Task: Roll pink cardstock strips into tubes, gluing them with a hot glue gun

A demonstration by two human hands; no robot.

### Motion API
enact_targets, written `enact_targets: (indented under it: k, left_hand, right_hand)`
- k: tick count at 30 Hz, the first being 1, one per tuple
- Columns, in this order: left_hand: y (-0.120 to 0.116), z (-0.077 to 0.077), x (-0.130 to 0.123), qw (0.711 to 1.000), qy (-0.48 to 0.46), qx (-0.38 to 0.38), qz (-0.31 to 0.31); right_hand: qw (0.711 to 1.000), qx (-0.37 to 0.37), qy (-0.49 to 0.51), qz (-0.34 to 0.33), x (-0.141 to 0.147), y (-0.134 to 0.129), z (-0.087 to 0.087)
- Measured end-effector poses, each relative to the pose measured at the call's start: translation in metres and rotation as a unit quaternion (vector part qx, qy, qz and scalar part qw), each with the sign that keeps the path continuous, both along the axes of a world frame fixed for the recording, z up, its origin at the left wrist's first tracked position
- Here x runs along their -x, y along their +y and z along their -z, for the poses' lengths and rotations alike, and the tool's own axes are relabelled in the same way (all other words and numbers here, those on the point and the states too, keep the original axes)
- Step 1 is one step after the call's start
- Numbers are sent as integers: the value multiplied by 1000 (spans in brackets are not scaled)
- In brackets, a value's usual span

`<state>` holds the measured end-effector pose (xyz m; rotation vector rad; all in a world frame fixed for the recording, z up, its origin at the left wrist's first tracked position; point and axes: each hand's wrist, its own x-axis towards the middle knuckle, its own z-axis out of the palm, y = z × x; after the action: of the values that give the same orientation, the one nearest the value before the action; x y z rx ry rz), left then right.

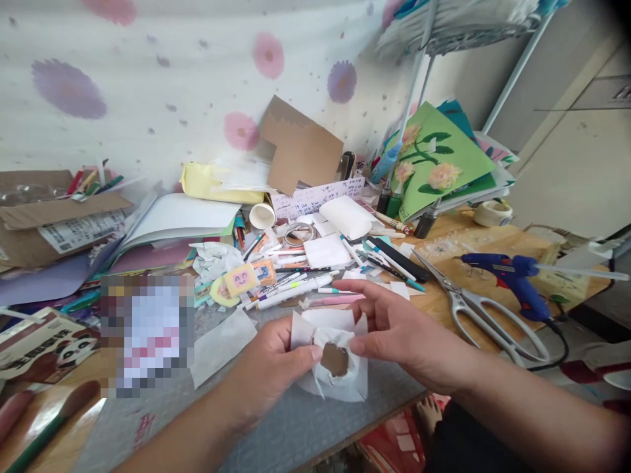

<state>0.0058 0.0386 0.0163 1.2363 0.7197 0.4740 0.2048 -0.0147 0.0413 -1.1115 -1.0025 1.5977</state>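
Note:
My left hand (273,355) grips the left side of a piece of thin white paper (345,389), its thumb pressing near the middle. The paper is folded and crumpled inward around a small brown cardboard piece (335,359), which shows through a roundish opening. At the right edge, my right hand (401,328) has its thumb on the folded paper and its fingers curved behind; the index finger is raised. The paper hides some fingertips. Both hands hold the bundle above the grey cutting mat (276,437). Another flat white paper sheet (224,345) lies to the left.
Silver scissors (461,302) and a blue glue gun (513,269) lie on the right. Behind the hands are scattered pens (296,290) and paper scraps. A cardboard box (54,223) stands at left, a green card with flowers (438,157) at back right.

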Motion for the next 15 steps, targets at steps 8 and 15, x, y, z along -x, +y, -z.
enact_targets:
  k: [8,15]
  left_hand:
    - [2,-2,-2,998,21,29,-49]
    - [-5,-5,-8,996,-13,64,-68]
  right_hand:
    - [991,-53,-125,12,5,15,5]
    - [985,-66,-159,28,9,12,7]
